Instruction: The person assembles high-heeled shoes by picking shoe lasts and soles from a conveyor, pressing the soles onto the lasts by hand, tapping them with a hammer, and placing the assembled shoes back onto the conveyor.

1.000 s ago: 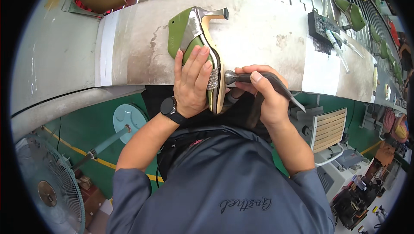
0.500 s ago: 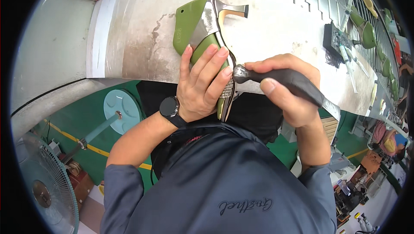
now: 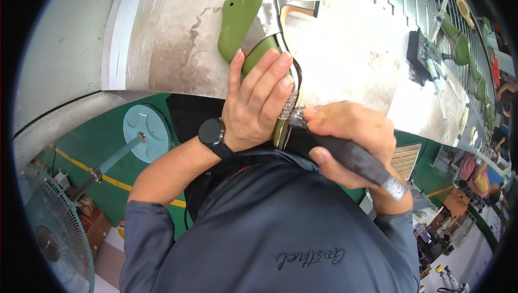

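Note:
My left hand (image 3: 251,104) grips a high-heeled shoe (image 3: 265,19) on a green shoe last (image 3: 236,20), fingers together along its side. The shoe lies on its side across the workbench edge, its heel (image 3: 303,7) pointing right and its toe close to my body. A glittery, stone-studded band (image 3: 289,105) crosses the front part. My right hand (image 3: 353,128) is closed around a dark curved tool with metal ends (image 3: 359,158). Its near metal end is at the shoe's sole edge, beside the studded band; whether they touch I cannot tell.
The pale workbench (image 3: 172,39) curves across the front. On the right are a black block (image 3: 418,50) with syringes (image 3: 436,74) by it, and more green lasts (image 3: 458,45) on a rack. A fan (image 3: 54,233) stands lower left, near a round light-blue base (image 3: 145,131).
My right hand has brought the tool down toward me, from the middle of the sole edge to near the toe. The tool's rear end has swung lower. My left hand still holds the shoe.

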Motion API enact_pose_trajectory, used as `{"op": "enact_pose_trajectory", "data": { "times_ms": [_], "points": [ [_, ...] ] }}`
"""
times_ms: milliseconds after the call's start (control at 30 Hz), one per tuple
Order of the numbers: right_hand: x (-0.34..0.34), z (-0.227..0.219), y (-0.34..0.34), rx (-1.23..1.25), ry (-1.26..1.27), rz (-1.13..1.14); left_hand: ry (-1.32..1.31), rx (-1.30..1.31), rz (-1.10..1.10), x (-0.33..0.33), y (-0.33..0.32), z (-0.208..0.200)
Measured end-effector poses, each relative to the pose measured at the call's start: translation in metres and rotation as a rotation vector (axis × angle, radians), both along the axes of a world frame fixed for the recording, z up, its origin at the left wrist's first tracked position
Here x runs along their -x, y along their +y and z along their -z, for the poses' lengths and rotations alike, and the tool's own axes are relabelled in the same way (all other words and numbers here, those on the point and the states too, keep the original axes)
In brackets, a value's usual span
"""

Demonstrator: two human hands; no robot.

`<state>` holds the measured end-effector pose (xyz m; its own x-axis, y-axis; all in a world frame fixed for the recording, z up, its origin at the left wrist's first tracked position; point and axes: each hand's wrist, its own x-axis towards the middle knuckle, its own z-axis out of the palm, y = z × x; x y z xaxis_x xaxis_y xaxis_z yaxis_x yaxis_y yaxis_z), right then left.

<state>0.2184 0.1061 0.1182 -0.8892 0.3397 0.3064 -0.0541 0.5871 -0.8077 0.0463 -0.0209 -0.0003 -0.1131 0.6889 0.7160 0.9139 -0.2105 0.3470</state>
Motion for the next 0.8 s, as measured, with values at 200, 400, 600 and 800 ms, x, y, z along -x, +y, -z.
{"op": "enact_pose_trajectory", "data": {
  "times_ms": [200, 400, 600, 800],
  "points": [
    [-0.018, 0.015, -0.040, 0.066, 0.079, 0.022, 0.098, 0.048, 0.007, 0.001, -0.002, 0.005],
    [-0.043, 0.020, -0.046, 0.282, -0.168, 0.042, 0.097, 0.010, 0.033, -0.001, 0.008, 0.006],
    [-0.053, -0.013, -0.039, 0.516, 0.344, 0.538, 0.118, -0.028, 0.019, 0.007, 0.000, 0.011],
    [0.009, 0.001, -0.022, 0.711, 0.107, 0.447, -0.001, -0.083, -0.004, -0.002, 0.008, 0.011]
  ]
}}
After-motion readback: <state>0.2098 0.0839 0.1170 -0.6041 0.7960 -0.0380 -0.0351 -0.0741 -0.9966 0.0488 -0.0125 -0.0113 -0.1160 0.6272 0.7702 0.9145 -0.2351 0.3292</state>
